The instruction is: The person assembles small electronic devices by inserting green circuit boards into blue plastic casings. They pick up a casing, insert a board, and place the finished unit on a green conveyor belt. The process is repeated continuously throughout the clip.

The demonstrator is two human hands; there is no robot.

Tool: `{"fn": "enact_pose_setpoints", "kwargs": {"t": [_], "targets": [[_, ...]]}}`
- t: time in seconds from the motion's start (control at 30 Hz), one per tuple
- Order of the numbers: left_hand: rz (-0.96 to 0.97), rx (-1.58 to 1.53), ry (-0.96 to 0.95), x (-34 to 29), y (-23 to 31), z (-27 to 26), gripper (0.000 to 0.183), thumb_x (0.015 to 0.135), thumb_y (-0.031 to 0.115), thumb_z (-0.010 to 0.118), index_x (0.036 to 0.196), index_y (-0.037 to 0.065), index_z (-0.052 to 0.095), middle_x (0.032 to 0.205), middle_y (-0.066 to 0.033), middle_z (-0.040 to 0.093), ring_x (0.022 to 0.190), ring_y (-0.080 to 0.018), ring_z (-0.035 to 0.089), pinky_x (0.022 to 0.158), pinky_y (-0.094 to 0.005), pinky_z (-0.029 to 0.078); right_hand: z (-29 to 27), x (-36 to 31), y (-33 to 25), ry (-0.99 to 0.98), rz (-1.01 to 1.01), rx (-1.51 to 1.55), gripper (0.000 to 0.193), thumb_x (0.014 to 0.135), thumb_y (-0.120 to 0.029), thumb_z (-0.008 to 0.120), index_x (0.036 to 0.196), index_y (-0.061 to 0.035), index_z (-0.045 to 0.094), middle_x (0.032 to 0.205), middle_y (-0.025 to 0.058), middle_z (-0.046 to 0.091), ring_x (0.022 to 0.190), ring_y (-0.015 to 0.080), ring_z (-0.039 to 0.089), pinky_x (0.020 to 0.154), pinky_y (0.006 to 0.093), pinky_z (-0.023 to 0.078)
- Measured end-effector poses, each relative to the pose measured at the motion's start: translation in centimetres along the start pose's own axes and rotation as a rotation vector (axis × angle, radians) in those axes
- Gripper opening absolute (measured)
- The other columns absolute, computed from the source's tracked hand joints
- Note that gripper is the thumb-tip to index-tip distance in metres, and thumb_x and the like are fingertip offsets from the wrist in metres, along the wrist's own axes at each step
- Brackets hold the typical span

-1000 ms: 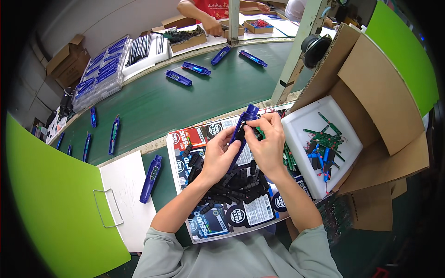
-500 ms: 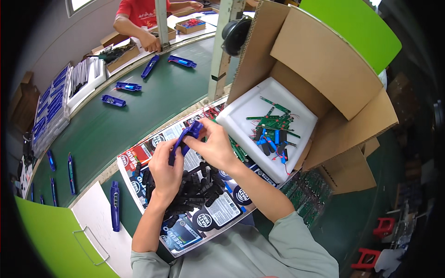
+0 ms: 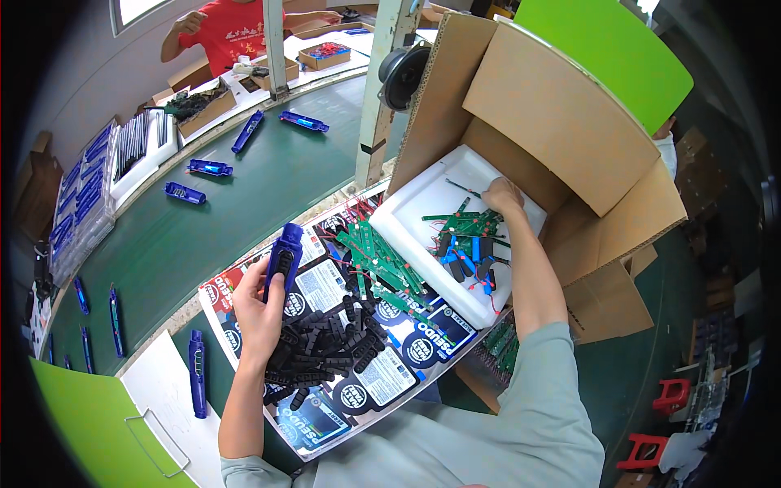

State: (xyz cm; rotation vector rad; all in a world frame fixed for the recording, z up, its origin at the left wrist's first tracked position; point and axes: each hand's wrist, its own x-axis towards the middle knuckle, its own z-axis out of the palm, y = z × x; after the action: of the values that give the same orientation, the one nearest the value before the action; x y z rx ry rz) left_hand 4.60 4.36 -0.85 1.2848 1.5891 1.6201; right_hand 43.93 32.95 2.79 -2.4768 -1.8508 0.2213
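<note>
Now the hands have parted: the left hand [image 3: 259, 307] is clamped round the blue casing [image 3: 291, 246] above the printed sheet [image 3: 362, 392], a black piece [image 3: 284, 262] showing inside it, while the right hand [image 3: 503, 198] has gone over to the white tray [image 3: 389, 221], among the green circuit boards [image 3: 460, 221], whether gripping one I cannot tell. That suggests work on the black piece has paused or finished and attention has turned to the boards. Bold pale lettering and round black logos cover the sheet, and a co-worker's red shirt [image 3: 230, 37] bears pale print.
</note>
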Motion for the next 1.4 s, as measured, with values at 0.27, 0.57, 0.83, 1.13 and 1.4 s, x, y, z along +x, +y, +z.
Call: {"fn": "enact_pose_setpoints", "kwargs": {"t": [0.27,0.57,0.83,1.13,1.4], "targets": [[0.039,0.029,-0.014,-0.2,-0.5,0.0,0.03,0.093,0.001,0.063,0.122,-0.004,0.065,0.101,-0.0078,0.069,0.088,-0.0126,0.063,0.076,-0.0272,0.051,2.0,1.3,1.7,-0.08,-0.268,-0.013,0.027,0.085,-0.018,0.064,0.109,-0.0091,0.071,0.122,0.0185,0.068,0.117,0.0366,0.063,0.098,0.0471,0.051],[0.027,-0.08,-0.05,-0.9,0.2,-0.7,0.025,0.096,0.003,0.061,0.118,-0.007,0.064,0.095,-0.0045,0.068,0.083,-0.0074,0.061,0.072,-0.023,0.05,-2.8,-7.6,0.2,0.747,-0.585,-0.15,0.02,0.091,-0.008,0.059,0.111,-0.0065,0.063,0.095,0.0144,0.07,0.094,0.0351,0.066,0.085,0.0475,0.048],[0.422,-0.019,-0.348,-1.2,2.2,-0.2,0.024,0.096,0.001,0.059,0.119,-0.001,0.063,0.143,-0.0167,0.053,0.122,-0.0212,0.058,0.073,-0.0254,0.058,-4.9,-24.3,-6.2,-0.008,-1.191,0.458,0.013,0.082,-0.003,0.067,0.095,-0.0024,0.068,0.09,0.0132,0.069,0.084,0.031,0.063,0.082,0.0389,0.047],[-0.258,-0.51,-0.237,-4.1,2.0,-0.1,0.025,0.101,0.006,0.055,0.124,-0.004,0.058,0.102,-0.0115,0.071,0.078,-0.0104,0.065,0.064,-0.024,0.055,0.6,-24.2,-11.0,-0.731,-0.863,1.289,0.021,0.09,-0.005,0.07,0.11,-0.0008,0.063,0.097,0.0046,0.07,0.09,0.013,0.067,0.081,0.027,0.052],[-0.247,-0.426,-0.12,-4.5,1.4,1.0,0.027,0.103,0.01,0.054,0.126,-0.003,0.056,0.104,-0.0111,0.07,0.077,-0.0096,0.064,0.063,-0.0235,0.053,4.4,-25.3,-14.1,-0.386,-0.63,1.752,0.025,0.096,-0.003,0.065,0.121,-0.0001,0.063,0.093,0.0021,0.067,0.078,0.0073,0.061,0.071,0.0228,0.05]]}}
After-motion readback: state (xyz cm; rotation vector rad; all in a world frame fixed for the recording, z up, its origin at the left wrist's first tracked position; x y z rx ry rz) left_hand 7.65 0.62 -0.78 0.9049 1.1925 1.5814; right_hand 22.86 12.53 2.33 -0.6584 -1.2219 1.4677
